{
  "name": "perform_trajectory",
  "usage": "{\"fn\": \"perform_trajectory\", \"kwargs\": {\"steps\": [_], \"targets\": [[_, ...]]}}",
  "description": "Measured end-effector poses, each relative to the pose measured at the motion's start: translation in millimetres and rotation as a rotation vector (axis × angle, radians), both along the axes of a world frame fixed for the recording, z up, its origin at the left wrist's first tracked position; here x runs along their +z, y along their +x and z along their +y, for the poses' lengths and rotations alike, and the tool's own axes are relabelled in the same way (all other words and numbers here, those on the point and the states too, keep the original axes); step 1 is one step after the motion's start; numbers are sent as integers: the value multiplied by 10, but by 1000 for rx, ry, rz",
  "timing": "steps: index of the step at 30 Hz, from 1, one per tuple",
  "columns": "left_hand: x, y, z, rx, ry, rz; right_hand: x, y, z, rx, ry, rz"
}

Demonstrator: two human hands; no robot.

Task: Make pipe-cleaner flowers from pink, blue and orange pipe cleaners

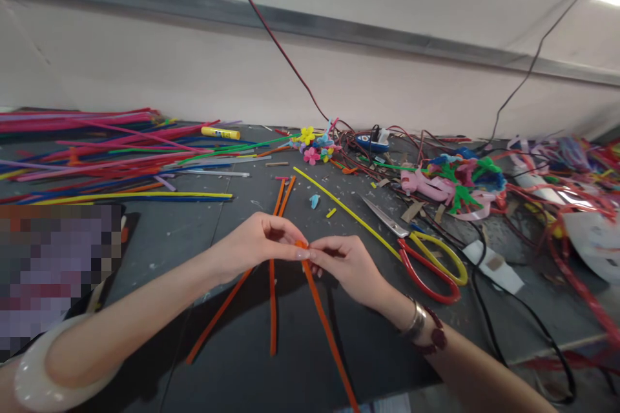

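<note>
My left hand (pixel 264 242) pinches the curled upper end of an orange strip (pixel 322 319) between thumb and fingertips. Touching the same end from the right, my right hand (pixel 346 264) has its thumb and fingers pressed together on it. The strip's long tail hangs down toward the bottom edge. Two more orange strips (pixel 272 310) lie on the dark table under my left hand, crossing beneath it, their upper ends showing beyond. To the right are scissors (pixel 411 239) with red and yellow handles, beside a long yellow strip (pixel 346 210).
Coloured strips (pixel 121 148) pile up at the left, with a yellow tube (pixel 221 133) behind. Small flower shapes (pixel 312 145) sit near the wall. At right lie pink and green pieces (pixel 455 184), black cables (pixel 479 284) and paper scraps (pixel 494 264).
</note>
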State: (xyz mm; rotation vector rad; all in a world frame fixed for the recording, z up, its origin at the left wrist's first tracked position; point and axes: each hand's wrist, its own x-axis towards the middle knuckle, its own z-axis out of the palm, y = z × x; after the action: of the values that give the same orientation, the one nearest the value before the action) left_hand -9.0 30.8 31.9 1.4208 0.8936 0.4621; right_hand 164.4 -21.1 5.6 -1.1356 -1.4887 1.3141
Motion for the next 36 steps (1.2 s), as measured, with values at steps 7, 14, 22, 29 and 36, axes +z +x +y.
{"fn": "perform_trajectory", "kwargs": {"steps": [7, 14, 22, 29, 36], "targets": [[-129, 10, 30, 109, -219, -129, -43, 70, 57, 65, -165, 135], [-259, 41, -2, 190, -300, -225, -68, 58, 55, 89, -199, 93], [-341, 21, 17, 129, -184, -156, -102, 16, 42, -28, -148, -38], [-320, 26, 22, 93, -78, -129, -103, 44, 68, -17, -218, 60], [-328, 16, 23, 83, 12, -102, -153, 52, 84, 18, -265, 123]]}}
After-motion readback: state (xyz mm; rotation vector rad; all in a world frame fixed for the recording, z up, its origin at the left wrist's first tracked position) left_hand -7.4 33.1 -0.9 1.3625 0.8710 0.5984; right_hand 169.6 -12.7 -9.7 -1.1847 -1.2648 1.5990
